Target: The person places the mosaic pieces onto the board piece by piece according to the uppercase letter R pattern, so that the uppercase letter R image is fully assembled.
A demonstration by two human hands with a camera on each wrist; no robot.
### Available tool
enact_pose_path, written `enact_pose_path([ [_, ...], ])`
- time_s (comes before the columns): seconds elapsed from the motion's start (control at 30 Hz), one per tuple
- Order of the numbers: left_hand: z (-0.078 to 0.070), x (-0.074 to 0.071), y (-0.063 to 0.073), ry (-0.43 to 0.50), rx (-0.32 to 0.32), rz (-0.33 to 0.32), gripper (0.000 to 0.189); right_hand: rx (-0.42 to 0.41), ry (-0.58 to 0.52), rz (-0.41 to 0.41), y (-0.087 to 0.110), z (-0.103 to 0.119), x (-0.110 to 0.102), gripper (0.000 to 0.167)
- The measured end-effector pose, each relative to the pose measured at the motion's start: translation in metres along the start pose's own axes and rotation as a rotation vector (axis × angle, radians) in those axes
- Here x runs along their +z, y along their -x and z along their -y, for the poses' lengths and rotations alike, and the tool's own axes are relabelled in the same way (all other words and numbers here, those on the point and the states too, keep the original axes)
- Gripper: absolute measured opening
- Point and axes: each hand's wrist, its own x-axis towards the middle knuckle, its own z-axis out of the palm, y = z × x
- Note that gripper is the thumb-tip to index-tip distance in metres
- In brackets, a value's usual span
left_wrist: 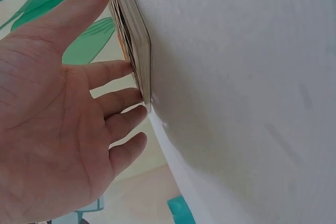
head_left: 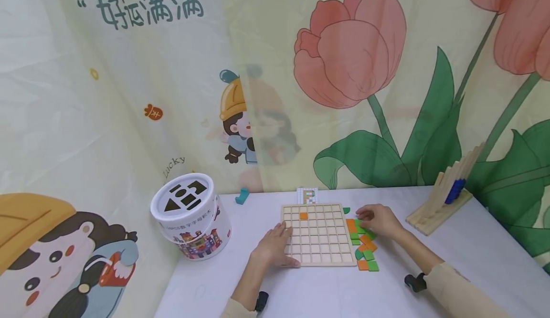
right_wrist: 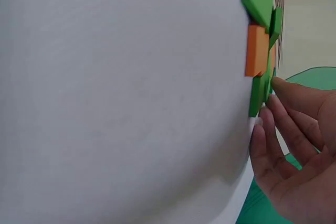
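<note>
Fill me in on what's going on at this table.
A person is working with a wooden grid board and loose green and orange pieces. The left hand rests against the board's left side. The right hand is at the pieces clustered along the right side; whether it pinches one is unclear. At this moment one orange square sits in the grid, towards its far edge, and a small patterned card lies just beyond the board.

- One grid board, touching the left fingers
- One orange tile, just beyond the left fingers
- Over half a dozen green and orange pieces beside the right fingers
- One tub, left of the left fingers
- One card and one teal block, beyond the fingers
- One rack, right of the right fingers
</note>
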Motion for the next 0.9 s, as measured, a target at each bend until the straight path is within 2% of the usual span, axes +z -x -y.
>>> enact_pose_path([
  [0.23,-0.001,0.000,-0.001,-0.015,-0.010,0.014,0.105,0.011,-0.019,-0.021,0.006,-0.001,-0.003,0.033],
  [0.6,-0.004,0.000,-0.001,-0.005,-0.008,0.011,0.105,0.069,-0.114,-0.058,-0.004,-0.008,-0.009,0.031],
  [0.9,-0.004,0.000,-0.002,-0.001,-0.023,0.000,0.107,0.004,-0.181,-0.078,-0.021,0.007,0.003,0.026],
])
